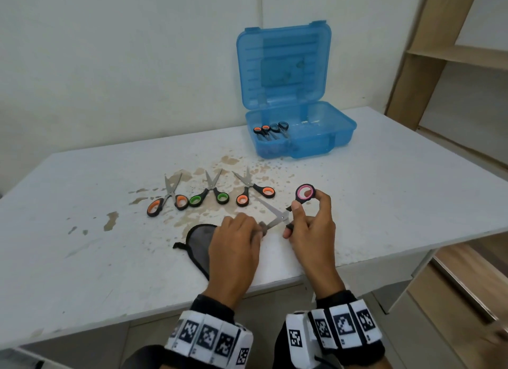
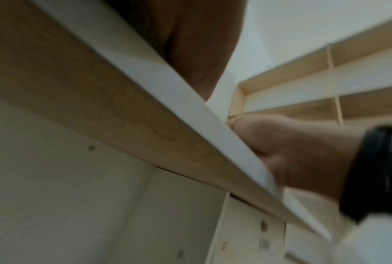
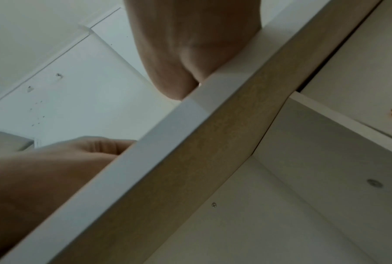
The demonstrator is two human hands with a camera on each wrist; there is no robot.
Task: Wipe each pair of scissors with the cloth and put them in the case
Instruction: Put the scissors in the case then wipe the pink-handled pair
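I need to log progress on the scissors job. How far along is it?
Done: two pairs already lie in the open blue case, one orange-handled, one dark-handled.

In hand: the right hand holds the pink scissors open while the left hand rubs a blade with the cloth.

Left: three pairs on the table, orange, green and orange, not yet cased.

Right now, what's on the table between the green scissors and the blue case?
Head view: only stained bare table between the green scissors and blue case.
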